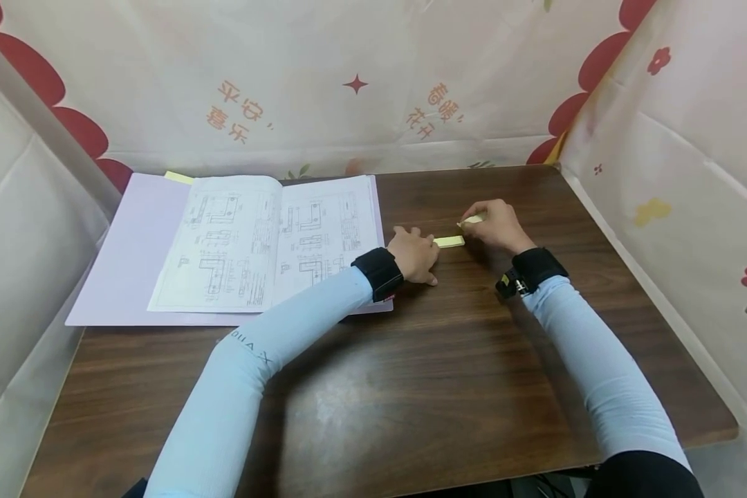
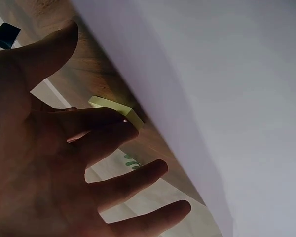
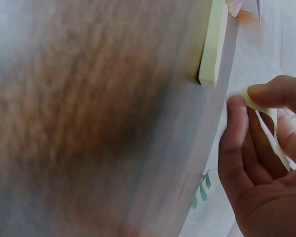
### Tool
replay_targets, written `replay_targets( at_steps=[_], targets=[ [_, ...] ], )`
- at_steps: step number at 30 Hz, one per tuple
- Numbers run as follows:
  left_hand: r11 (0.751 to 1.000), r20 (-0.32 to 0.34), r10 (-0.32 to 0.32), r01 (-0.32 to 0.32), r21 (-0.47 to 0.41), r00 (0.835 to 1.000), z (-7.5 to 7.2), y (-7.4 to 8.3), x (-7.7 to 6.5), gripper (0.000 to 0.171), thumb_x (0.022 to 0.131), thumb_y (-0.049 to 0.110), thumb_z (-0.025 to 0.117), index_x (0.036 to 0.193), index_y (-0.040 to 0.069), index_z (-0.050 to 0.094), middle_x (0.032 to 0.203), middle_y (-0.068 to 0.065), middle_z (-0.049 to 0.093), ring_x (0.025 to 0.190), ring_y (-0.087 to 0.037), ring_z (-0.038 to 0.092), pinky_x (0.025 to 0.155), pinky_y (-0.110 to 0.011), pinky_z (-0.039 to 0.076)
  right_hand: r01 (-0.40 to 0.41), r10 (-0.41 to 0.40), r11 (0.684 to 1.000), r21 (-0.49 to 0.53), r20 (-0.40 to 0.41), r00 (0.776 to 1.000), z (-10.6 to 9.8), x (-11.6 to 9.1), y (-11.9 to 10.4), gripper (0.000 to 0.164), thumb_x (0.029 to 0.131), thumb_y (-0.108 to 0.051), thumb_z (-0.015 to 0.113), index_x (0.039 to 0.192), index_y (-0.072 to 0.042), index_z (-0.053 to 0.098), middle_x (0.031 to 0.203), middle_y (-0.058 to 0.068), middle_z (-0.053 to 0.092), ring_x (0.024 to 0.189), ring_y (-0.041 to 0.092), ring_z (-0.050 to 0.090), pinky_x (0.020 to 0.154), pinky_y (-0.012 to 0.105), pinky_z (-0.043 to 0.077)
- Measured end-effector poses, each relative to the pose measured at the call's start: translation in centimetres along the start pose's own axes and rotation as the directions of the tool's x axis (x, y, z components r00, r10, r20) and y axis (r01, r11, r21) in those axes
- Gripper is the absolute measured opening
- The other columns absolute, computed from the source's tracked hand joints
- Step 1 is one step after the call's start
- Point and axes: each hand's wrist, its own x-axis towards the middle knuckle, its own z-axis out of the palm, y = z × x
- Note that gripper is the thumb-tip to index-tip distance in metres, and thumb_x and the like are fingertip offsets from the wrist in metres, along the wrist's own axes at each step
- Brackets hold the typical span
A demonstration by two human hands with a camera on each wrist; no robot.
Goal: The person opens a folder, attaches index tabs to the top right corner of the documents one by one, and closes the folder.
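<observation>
A pale yellow sticky note (image 1: pixel 474 219) is pinched between the thumb and fingers of my right hand (image 1: pixel 495 224), raised a little above the table. In the right wrist view the note (image 3: pixel 266 111) bends in a curve between thumb and fingertips. Just left of that hand, a thick pad of yellow sticky notes (image 1: pixel 451 241) lies on the table. My left hand (image 1: pixel 413 254) rests beside the notebook's right edge, fingers spread, with fingertips right at the pad's left end. The left wrist view shows its index and middle fingers overlapping the pad (image 2: pixel 134 118).
An open notebook with printed technical drawings (image 1: pixel 224 242) lies on a lilac folder (image 1: pixel 118 263) at the left. A yellow tab (image 1: pixel 178 178) sticks out at the folder's top edge. Patterned curtains (image 1: pixel 361 41) enclose the brown wooden table (image 1: pixel 411 401) at back and sides.
</observation>
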Motion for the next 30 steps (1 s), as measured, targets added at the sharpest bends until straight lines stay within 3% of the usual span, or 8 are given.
replay_targets(
  at_steps=[3,6,11,15,19,23,30],
  targets=[
    [1.000,-0.007,-0.004,0.004,-0.013,1.000,0.0,-0.1,-0.1,0.074,0.101,0.063,0.052,0.157,0.015,0.043,0.166,-0.007,0.040,0.150,-0.035,0.039,0.119,-0.064,0.034,0.005,-0.005,1.000,0.004,0.003,1.000,-0.1,0.1,-0.5,0.017,0.097,-0.023,0.071,0.102,-0.008,0.078,0.097,0.017,0.074,0.072,0.020,0.063,0.059,0.028,0.046],
    [1.000,-0.028,0.000,0.000,-0.017,1.000,0.0,-0.2,-0.2,0.072,0.101,0.063,0.052,0.155,0.015,0.046,0.162,-0.008,0.044,0.148,-0.034,0.041,0.119,-0.062,0.036,0.016,-0.016,1.000,0.008,0.014,1.000,-0.2,0.3,-0.9,0.018,0.097,-0.024,0.072,0.102,-0.008,0.079,0.104,0.017,0.074,0.071,0.019,0.060,0.058,0.028,0.044],
    [1.000,-0.056,0.007,-0.007,-0.006,0.998,0.0,-0.3,-0.6,0.082,0.101,0.066,0.049,0.161,0.011,0.035,0.167,-0.012,0.035,0.150,-0.034,0.040,0.118,-0.058,0.039,0.038,-0.038,0.999,-0.009,0.010,0.999,-0.2,0.4,-1.6,0.019,0.097,-0.024,0.073,0.101,-0.006,0.080,0.119,0.019,0.072,0.079,0.025,0.055,0.062,0.031,0.042],
    [0.999,-0.092,0.019,-0.021,-0.025,0.996,-0.7,-0.7,-1.7,0.085,0.100,0.066,0.050,0.162,0.010,0.033,0.167,-0.012,0.034,0.150,-0.033,0.040,0.116,-0.055,0.041,0.047,-0.047,0.999,-0.020,-0.005,0.999,-0.4,0.4,-1.9,0.016,0.096,-0.021,0.073,0.100,-0.007,0.082,0.111,0.018,0.077,0.084,0.027,0.065,0.064,0.032,0.046],
    [0.997,-0.158,0.012,-0.024,-0.074,0.987,-1.1,-2.8,-3.7,0.086,0.100,0.067,0.049,0.163,0.011,0.030,0.166,-0.012,0.036,0.148,-0.034,0.042,0.114,-0.054,0.044,0.052,-0.052,0.999,0.004,0.021,0.998,0.0,1.2,-2.7,0.014,0.096,-0.019,0.073,0.100,-0.009,0.082,0.107,0.016,0.078,0.091,0.028,0.073,0.074,0.032,0.052],
    [0.985,-0.207,-0.065,0.029,-0.172,0.976,-1.1,-6.2,-5.6,0.090,0.100,0.068,0.046,0.166,0.013,0.019,0.169,-0.013,0.030,0.151,-0.036,0.038,0.116,-0.057,0.042,0.070,-0.072,0.996,0.053,0.043,0.996,0.8,2.1,-3.7,0.015,0.096,-0.019,0.072,0.103,-0.007,0.079,0.106,0.018,0.077,0.091,0.029,0.074,0.077,0.033,0.055],
    [0.950,-0.173,-0.189,0.135,-0.281,0.967,1.4,-12.4,-9.2,0.080,0.103,0.060,0.049,0.165,0.017,0.024,0.170,-0.015,0.029,0.154,-0.038,0.032,0.121,-0.061,0.034,0.080,-0.092,0.984,0.160,0.072,0.993,1.8,3.5,-5.2,0.023,0.098,-0.017,0.071,0.118,-0.005,0.073,0.102,0.023,0.076,0.090,0.037,0.076,0.071,0.029,0.058]
  ],
)
